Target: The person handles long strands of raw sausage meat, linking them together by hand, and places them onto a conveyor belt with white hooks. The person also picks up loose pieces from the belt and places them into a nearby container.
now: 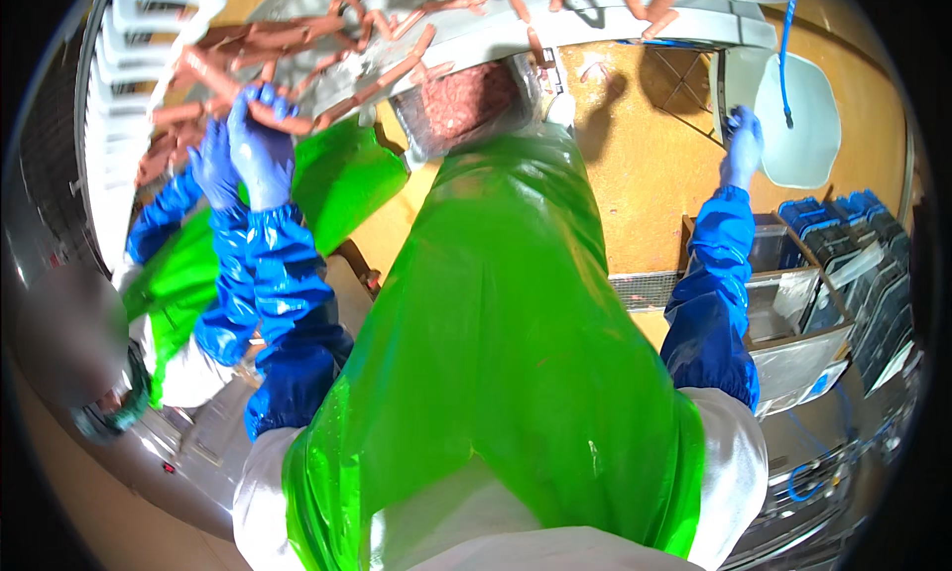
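Observation:
My left hand (263,165), in a blue glove, is closed on a sausage (285,121) at the near edge of the table, at the upper left. Linked sausages (213,70) lie heaped around it. Beside it on the left is a co-worker's gloved hand (212,170), fingers upward, near the same sausages. Out to the right, my right hand (744,150) has its fingers curled beside a dark upright edge (721,100). Whatever it may grip is too small to make out.
A clear tub (523,80) of pink ground meat stands below the white curved table edge (595,34). At right are a pale bin (803,125), a blue hose (786,65) and a rack of metal boxes (783,308). A co-worker in a green apron (347,174) stands close on my left.

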Available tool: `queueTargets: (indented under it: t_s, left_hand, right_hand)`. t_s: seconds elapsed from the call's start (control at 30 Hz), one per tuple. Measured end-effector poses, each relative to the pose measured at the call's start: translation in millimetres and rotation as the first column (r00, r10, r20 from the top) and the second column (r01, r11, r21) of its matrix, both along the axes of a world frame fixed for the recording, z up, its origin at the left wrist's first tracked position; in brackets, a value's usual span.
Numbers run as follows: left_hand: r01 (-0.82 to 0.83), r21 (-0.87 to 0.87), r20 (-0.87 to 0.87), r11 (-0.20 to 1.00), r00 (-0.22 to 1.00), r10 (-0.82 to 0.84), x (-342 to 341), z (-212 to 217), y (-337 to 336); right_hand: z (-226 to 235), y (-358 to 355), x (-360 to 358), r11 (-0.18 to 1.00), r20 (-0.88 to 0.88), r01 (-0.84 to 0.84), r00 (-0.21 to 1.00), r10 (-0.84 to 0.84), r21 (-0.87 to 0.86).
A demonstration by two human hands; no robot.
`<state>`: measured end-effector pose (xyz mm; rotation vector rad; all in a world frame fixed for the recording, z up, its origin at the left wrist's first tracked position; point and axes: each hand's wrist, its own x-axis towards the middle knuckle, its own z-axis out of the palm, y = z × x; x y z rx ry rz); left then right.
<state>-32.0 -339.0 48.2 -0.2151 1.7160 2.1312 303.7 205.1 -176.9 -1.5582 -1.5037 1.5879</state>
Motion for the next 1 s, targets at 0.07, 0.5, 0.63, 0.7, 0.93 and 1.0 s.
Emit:
queueTargets:
  t_s: [0.07, 0.5, 0.63, 0.7, 0.93, 1.0]
  left_hand:
    - [-0.062, -0.005, 0.001, 0.998, 0.998, 0.062, 1, -2, 6]
    - [0.056, -0.278, 0.09, 0.959, 0.995, -0.032, 10, -172, 67]
    - [0.172, -0.136, 0.191, 0.976, 0.971, -0.145, 3, -176, 63]
    - [0.152, -0.208, 0.165, 0.966, 0.979, -0.119, 4, -177, 73]
    - [0.2, -0.276, 0.153, 0.94, 0.975, -0.162, -6, -179, 52]
    - [0.164, -0.402, 0.073, 0.901, 0.986, -0.147, -6, -184, 47]
  right_hand:
    - [-34, -7, 2, 0.983, 0.053, -0.173, 0.983, 0.176, -0.068]
    - [-403, -150, -11, 0.926, 0.395, -0.251, 0.849, 0.35, -0.281]
    - [-467, -152, -33, 0.921, 0.356, -0.256, 0.865, 0.353, -0.293]
    - [-513, -155, -47, 0.943, 0.341, -0.227, 0.89, 0.302, -0.244]
    - [-614, -154, -110, 0.926, 0.524, -0.213, 0.775, 0.354, -0.311]
    - [-650, -147, -123, 0.899, 0.516, -0.263, 0.747, 0.419, -0.351]
